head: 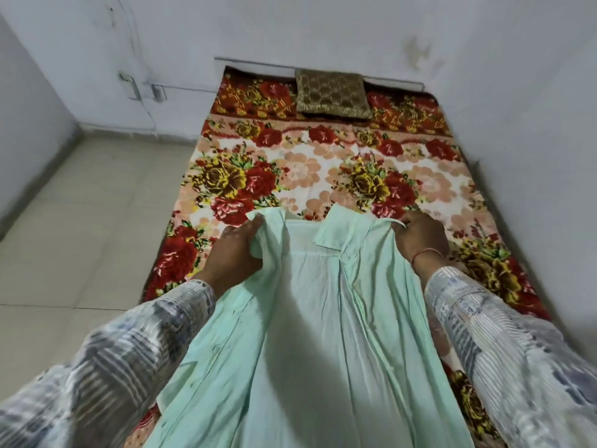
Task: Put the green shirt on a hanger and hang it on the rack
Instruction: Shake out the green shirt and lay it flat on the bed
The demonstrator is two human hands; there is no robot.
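The pale green shirt (310, 334) hangs open in front of me over the near end of the bed, collar at the top and front panels spread apart. My left hand (234, 253) grips the shirt's left shoulder beside the collar. My right hand (420, 237) grips the right shoulder, fingers curled round the cloth. No hanger and no rack are in view.
A bed with a red and yellow floral blanket (323, 176) fills the middle, with a brown cushion (332, 92) at its far end against the white wall. Beige floor tiles (90, 221) lie to the left. A wall runs close along the bed's right side.
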